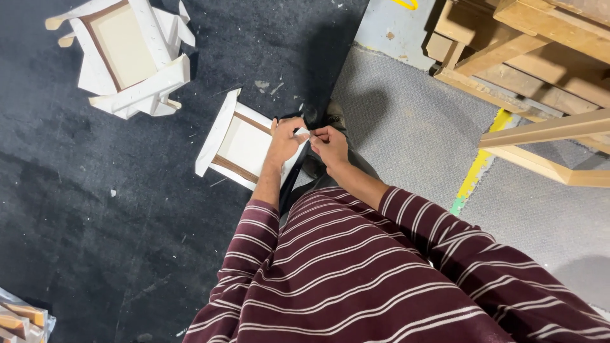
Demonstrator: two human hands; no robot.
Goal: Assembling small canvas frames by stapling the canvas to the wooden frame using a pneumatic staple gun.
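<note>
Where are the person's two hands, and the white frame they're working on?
left hand (284, 141): head view, back of the hand.
right hand (330, 145): head view, knuckles.
white frame (244, 145): head view, its pale centre panel.

Hands (308, 143) hide frame's (236, 146) near edge; perhaps tape pinched.

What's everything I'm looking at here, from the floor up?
Small canvas frame: one, white with brown edges, on the dark mat, under both hands.
White strip: one, pinched between the hands at the frame's edge.
Canvas frames: a small pile, white and brown, upper left.
Dark mat: one, black, left.
Grey carpet: right, with a yellow line.
Wooden frames: several, bare wood, upper right.
Wrapped bundle: lower left corner.
Sleeves: maroon, white stripes.
Left hand, right hand: on the strip.
</note>
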